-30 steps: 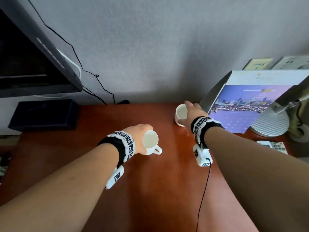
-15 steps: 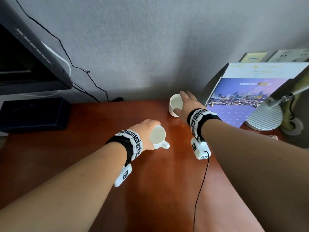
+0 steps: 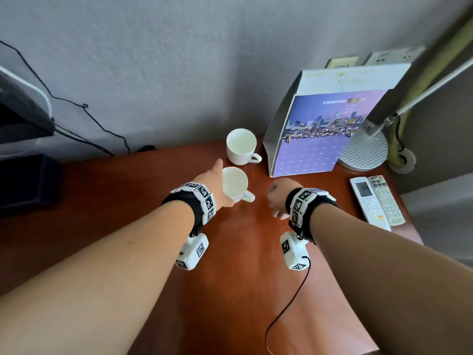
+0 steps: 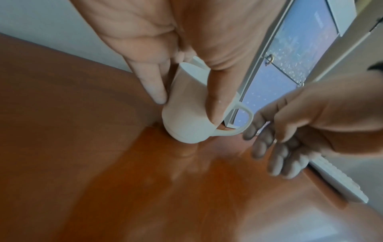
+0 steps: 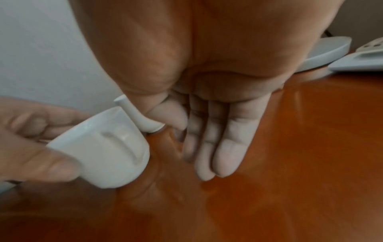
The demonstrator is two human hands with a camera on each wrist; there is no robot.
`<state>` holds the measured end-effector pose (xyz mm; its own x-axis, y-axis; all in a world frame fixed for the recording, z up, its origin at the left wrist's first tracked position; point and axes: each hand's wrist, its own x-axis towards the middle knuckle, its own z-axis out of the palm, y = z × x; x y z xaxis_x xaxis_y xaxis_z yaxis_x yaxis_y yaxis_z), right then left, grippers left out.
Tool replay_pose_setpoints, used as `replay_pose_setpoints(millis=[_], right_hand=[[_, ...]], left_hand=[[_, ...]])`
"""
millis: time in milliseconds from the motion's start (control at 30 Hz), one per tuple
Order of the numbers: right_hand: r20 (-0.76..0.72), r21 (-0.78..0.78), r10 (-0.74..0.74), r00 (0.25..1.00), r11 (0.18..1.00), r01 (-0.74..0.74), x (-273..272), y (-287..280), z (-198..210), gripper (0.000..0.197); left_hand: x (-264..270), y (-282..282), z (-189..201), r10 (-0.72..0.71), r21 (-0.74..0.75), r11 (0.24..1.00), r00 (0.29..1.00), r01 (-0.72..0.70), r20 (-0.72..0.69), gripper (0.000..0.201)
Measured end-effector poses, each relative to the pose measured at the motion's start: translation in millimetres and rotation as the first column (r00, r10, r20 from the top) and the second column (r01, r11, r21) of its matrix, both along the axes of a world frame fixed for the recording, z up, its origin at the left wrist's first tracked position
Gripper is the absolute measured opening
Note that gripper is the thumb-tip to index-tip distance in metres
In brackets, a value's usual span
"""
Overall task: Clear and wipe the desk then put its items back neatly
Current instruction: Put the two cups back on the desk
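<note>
Two white cups are on show above the red-brown desk (image 3: 128, 201). One cup (image 3: 242, 146) stands upright near the wall, beside a standing brochure (image 3: 320, 139). My left hand (image 3: 220, 187) grips the other cup (image 3: 235, 183), which is tilted, handle to the right, just in front of the first. In the left wrist view my left hand (image 4: 186, 108) has thumb and fingers curled round this cup (image 4: 186, 124), whose base is at the desk surface; contact cannot be told. My right hand (image 3: 277, 201) hangs right of it, holding nothing. Its fingers (image 5: 225, 147) point down, straight, next to the cup (image 5: 103, 152).
A lamp base (image 3: 364, 152) and two remotes (image 3: 376, 201) lie at the right, close to the desk's right edge. A monitor (image 3: 18, 111) and a black box (image 3: 25, 183) stand at the left, with cables (image 3: 76, 116) along the wall.
My right hand has let go of the far cup and drawn back towards me. My left hand has carried its cup forward, closer to the far cup.
</note>
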<state>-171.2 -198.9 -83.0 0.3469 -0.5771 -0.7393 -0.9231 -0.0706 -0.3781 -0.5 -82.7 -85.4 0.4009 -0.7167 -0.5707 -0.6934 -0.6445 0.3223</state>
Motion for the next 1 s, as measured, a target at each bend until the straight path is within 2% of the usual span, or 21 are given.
replay_pose_setpoints(millis=[67,133,267,367,433,500,667,1000], right_hand=[[0.031,0.091,-0.068,0.997,0.994,0.065,-6.0,8.4,-11.4,0.026],[0.071,0.124,-0.080,0.994,0.990,0.071,-6.5,13.8,-16.4,0.039],[0.126,-0.002,-0.023,0.992,1.000,0.023,0.0,6.4,-23.7,0.077],[0.175,0.060,-0.066,0.982,0.997,0.056,3.4,-1.4,-27.6,0.088],[0.208,0.097,-0.076,0.975,0.994,0.057,3.1,-5.4,-28.3,0.082],[0.228,0.106,-0.064,0.972,0.993,0.041,2.3,-8.5,-27.8,0.067],[0.289,0.154,-0.087,0.954,0.987,0.043,-1.7,-16.0,-28.9,0.028],[0.325,0.127,-0.124,0.938,0.988,0.086,-9.6,-32.4,-30.1,0.014]], left_hand=[[-3.1,-4.7,-0.9,0.025,-0.008,1.000,1.000,-0.025,-0.003,0.128],[-5.2,-10.1,-3.0,0.042,-0.026,0.999,0.999,-0.042,-0.009,0.132],[-5.5,-21.5,-4.6,0.070,-0.066,0.995,0.996,-0.073,-0.056,0.142],[-4.7,-27.7,-2.4,0.081,-0.092,0.992,0.994,-0.088,-0.079,0.147],[-2.6,-29.9,-6.9,0.069,-0.145,0.986,0.995,-0.080,-0.077,0.151],[-0.1,-31.3,-12.3,0.036,-0.169,0.984,0.997,-0.047,-0.063,0.154],[-2.4,-39.5,-12.6,-0.052,-0.125,0.991,0.998,0.045,-0.046,0.148],[-24.2,-51.8,-4.9,0.038,-0.062,0.997,0.999,-0.038,0.008,0.143]])
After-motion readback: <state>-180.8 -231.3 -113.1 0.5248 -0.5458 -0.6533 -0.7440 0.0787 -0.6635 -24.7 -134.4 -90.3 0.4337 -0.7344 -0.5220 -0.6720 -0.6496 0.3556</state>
